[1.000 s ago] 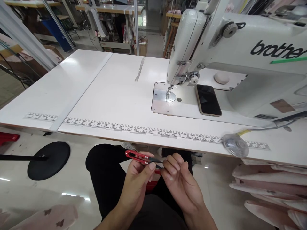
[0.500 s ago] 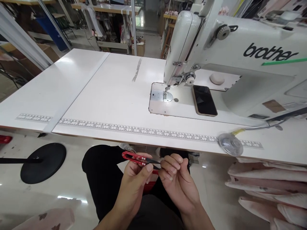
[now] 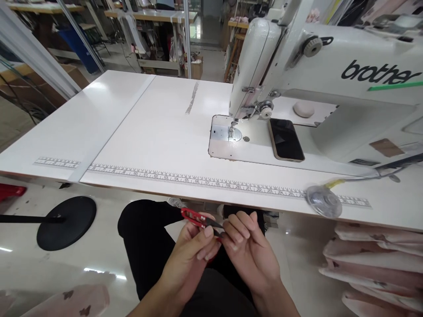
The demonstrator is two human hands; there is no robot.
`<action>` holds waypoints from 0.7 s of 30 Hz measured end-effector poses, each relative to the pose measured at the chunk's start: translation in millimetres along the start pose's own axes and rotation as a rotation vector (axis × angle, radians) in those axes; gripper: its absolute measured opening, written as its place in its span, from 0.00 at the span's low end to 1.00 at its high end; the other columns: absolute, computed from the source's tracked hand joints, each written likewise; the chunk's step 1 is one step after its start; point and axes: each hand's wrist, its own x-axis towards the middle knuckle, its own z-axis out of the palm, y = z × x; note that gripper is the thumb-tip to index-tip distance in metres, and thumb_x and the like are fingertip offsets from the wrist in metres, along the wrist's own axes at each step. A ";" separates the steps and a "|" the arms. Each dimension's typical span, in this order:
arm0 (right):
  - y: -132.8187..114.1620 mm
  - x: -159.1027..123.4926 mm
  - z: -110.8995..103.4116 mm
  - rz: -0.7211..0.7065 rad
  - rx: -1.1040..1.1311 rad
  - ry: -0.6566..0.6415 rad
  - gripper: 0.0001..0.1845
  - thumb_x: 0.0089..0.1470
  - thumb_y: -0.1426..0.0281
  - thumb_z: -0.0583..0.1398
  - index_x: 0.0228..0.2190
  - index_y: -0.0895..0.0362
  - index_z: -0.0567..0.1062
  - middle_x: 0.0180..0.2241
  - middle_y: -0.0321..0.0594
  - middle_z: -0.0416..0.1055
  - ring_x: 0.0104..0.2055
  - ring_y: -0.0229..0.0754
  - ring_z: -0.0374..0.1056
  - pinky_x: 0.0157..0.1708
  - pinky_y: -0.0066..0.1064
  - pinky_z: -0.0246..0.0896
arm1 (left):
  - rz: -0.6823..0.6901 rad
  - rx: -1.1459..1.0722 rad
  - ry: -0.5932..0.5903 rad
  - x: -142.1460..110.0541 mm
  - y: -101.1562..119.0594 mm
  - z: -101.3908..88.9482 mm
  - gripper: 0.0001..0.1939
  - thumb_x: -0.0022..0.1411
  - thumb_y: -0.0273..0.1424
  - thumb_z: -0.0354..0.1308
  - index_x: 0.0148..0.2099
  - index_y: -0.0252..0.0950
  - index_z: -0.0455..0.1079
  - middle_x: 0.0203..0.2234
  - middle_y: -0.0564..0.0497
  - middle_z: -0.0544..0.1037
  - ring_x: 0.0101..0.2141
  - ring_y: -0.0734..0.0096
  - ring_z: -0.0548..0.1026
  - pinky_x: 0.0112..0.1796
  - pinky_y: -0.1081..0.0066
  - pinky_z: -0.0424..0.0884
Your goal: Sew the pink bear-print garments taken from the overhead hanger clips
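Note:
My left hand [image 3: 190, 253] is closed around red-handled thread snips [image 3: 200, 219], held over my lap below the table's front edge. The dark blades point right and slightly down, with a gap between them. Just beside the blade tips is my right hand [image 3: 249, 246], palm up, its fingers curled in towards the thumb. The fingertips are at the blade ends, and I cannot tell whether they touch them. Anything inside those curled fingers is hidden or too small to see.
The white sewing table [image 3: 158, 136] has a printed ruler strip [image 3: 185, 178] near its front edge. A brother sewing machine [image 3: 330, 75] stands right, with a phone [image 3: 286, 138] on its bed. A clear plastic disc [image 3: 324, 201] sits at the edge. Pink fabric [image 3: 376, 259] hangs lower right.
My left hand has shifted a little to the right, and the snips now tilt more steeply downward towards my right fingers. The right hand stays curled. The whole view has shifted slightly.

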 end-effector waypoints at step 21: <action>-34.9 9.4 -17.9 -0.624 -1.893 -0.682 0.17 0.61 0.77 0.49 0.49 0.52 0.66 0.49 0.42 0.67 0.55 0.44 0.58 0.50 0.41 0.59 | -0.392 -0.020 -0.320 7.8 1.2 -25.5 0.14 0.50 0.29 0.66 0.37 0.31 0.66 0.16 0.60 0.58 0.16 0.87 0.51 0.23 0.78 0.52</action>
